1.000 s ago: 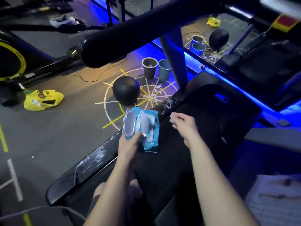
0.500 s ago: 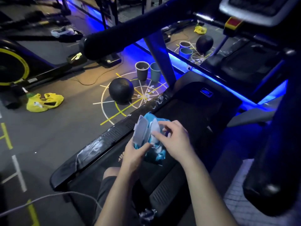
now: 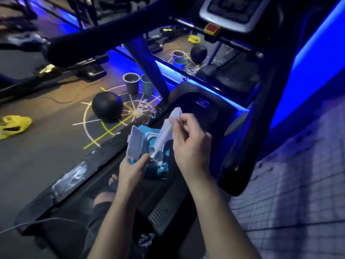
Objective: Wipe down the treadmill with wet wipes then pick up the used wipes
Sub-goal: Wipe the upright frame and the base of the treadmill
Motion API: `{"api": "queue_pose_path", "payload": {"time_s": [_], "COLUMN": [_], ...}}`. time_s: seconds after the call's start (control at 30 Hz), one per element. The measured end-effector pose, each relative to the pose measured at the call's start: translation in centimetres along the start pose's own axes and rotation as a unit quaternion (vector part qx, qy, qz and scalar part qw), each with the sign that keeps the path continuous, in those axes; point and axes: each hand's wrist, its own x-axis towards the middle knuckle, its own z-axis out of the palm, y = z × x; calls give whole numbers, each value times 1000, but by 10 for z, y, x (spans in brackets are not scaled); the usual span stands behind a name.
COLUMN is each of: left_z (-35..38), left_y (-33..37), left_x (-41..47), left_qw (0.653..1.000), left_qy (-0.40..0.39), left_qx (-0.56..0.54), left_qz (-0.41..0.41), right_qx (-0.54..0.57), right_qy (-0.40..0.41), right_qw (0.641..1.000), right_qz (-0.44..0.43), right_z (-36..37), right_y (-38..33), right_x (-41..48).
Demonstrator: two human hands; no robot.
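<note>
Above the treadmill deck (image 3: 104, 186), left hand (image 3: 130, 171) grips the open wipes pack (image 3: 147, 144), right hand (image 3: 188, 144) pinches a half-drawn wipe (image 3: 168, 128); wiping and pickup apparently remain.

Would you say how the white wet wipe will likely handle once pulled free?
The white wet wipe, pinched by the right hand, bunches in folds: probably floppy, light. Its tail sits in the blue pack, so it may drag another sheet.
</note>
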Motion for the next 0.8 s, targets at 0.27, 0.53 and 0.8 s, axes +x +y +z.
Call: {"api": "queue_pose_path", "payload": {"time_s": [0.27,0.53,0.8], "left_z": [34,84,96], "left_y": [2,3,-19], "left_x": [-21,6,43], "left_qw": [999,997,996], "left_qy": [-50,-70,-57], "left_qx": [-13,19,63], "left_qz": [-1,8,-35], "right_qx": [-44,-147,-117], "right_qy": [103,68,71], "right_qw": [990,984,975], "right_qz": [-82,75,175], "right_z": [-54,-80,-79], "right_y": [-12,26,56], "right_x": [39,107,125]}}
